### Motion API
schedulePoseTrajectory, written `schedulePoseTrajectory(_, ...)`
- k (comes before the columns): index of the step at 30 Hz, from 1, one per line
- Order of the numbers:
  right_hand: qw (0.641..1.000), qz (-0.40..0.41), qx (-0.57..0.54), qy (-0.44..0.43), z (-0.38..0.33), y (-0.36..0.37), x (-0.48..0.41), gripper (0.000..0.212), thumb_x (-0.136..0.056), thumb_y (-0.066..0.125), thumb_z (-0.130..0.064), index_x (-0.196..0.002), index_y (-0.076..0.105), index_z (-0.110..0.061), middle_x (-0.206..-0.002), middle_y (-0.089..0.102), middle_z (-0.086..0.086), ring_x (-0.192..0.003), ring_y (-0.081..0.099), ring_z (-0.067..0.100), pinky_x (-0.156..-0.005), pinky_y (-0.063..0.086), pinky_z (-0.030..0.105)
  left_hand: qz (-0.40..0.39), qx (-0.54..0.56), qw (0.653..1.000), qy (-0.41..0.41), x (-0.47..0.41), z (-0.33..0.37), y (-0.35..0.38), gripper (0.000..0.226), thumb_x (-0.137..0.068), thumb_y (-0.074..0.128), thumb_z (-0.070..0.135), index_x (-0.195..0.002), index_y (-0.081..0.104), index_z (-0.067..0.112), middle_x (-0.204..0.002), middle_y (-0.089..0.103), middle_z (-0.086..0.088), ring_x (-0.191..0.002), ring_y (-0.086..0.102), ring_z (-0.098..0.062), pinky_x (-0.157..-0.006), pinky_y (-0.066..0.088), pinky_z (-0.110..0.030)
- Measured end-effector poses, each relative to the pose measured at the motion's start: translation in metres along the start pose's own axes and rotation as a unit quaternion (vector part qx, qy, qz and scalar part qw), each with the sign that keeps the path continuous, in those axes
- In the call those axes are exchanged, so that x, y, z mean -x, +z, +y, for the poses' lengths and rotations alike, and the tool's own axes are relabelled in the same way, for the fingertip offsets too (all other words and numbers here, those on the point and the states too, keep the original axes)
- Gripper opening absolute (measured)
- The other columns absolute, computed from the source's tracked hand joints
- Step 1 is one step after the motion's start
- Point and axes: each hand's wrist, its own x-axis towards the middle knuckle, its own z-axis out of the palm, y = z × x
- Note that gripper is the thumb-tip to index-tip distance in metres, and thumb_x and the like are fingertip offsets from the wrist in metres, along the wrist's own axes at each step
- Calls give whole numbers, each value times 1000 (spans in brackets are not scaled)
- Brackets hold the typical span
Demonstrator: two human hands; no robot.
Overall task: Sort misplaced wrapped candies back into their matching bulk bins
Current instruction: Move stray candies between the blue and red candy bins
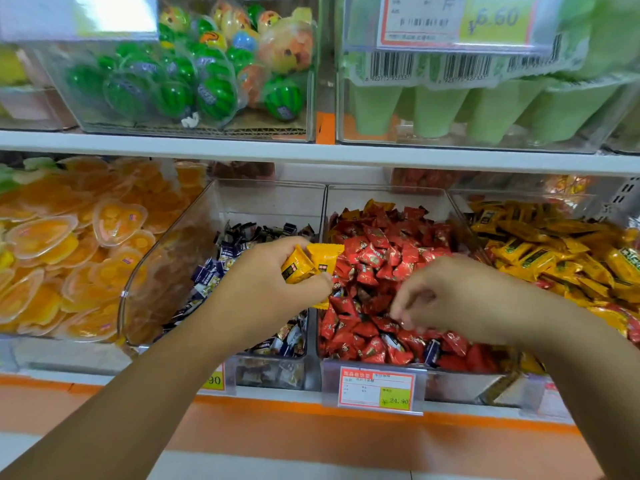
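My left hand (266,282) grips a bunch of yellow wrapped candies (311,263) above the divider between two clear bins. My right hand (446,299) hovers low over the red candies (377,258), fingers curled down into the pile; whether it pinches one I cannot tell. The red candy bin (388,195) also holds a dark blue candy (433,351) near its front. Left of it stands the bin of dark blue and white candies (214,271). To the right lies the bin of yellow candies (540,244).
Heart-shaped orange jelly cups (69,237) fill the far-left bin. On the upper shelf (311,150) stand bins of watermelon-shaped sweets (173,84) and green jelly cups (485,105). Price tags (377,391) hang on the bin fronts above an orange shelf edge.
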Motion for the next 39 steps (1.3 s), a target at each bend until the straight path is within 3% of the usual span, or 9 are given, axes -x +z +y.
schedulePoseTrajectory(2,993,-49,107,7,2,4,1,20,-88,67,-20,-101,73,-35,-84,67,-26,-81,60,-9,-63,39,1,-6,3,1000,-2,0,0,0,19,-84,60,33,-90,63,15,-80,64,-20,-50,45,-17,-49,41,-24)
schedulePoseTrajectory(6,969,-71,235,-17,6,26,-14,45,-86,68,-34,-129,56,-42,-110,47,-7,-115,46,15,-90,41,28,7,9,1000,-7,0,1,2,6,-86,64,26,-86,63,20,-75,64,-16,-54,51,-21,-54,48,-28)
schedulePoseTrajectory(14,993,-13,112,-43,17,30,-15,22,-82,70,-43,-104,66,-42,-96,42,-15,-95,49,9,-81,45,31,68,-8,998,5,2,8,2,42,-88,61,38,-65,39,11,-49,31,7,-44,32,-8,-47,32,-12)
schedulePoseTrajectory(17,998,24,11,-62,16,16,-5,16,-82,71,-38,-98,69,-40,-107,52,-16,-98,54,2,-89,45,26,62,-12,998,-1,2,10,4,36,-91,60,31,-68,48,7,-48,44,9,-42,40,-6,-46,34,-10)
schedulePoseTrajectory(20,995,65,-34,-62,13,-8,11,15,-82,73,-26,-92,70,-36,-87,63,-16,-74,57,-9,-66,40,7,37,-18,999,3,3,14,7,24,-92,59,25,-75,63,9,-53,61,13,-39,44,-1,-43,33,-8)
schedulePoseTrajectory(23,999,10,44,-18,18,-19,18,18,-83,72,-20,-91,69,-35,-70,64,-20,-63,58,-10,-55,40,5,45,-22,999,12,3,16,7,21,-90,59,26,-73,65,15,-61,66,12,-43,49,0,-46,34,-9)
schedulePoseTrajectory(30,978,-112,174,19,17,7,4,42,-82,65,-15,-117,65,-38,-100,53,-16,-92,57,10,-73,49,19,31,38,999,-8,1,18,9,15,-91,61,17,-77,60,11,-70,72,3,-64,69,-9,-61,54,-17)
schedulePoseTrajectory(33,975,-119,185,12,15,14,0,46,-82,64,-16,-121,60,-40,-87,33,-20,-94,52,16,-83,50,35,33,31,999,-13,1,19,9,15,-91,61,19,-79,60,9,-70,72,4,-64,69,-8,-63,56,-19)
schedulePoseTrajectory(39,975,-116,191,-5,19,16,1,35,-86,64,-19,-119,56,-29,-85,32,-19,-91,44,14,-74,41,27,43,36,998,-14,3,19,10,16,-90,61,19,-79,60,7,-67,72,2,-62,69,-9,-61,55,-17)
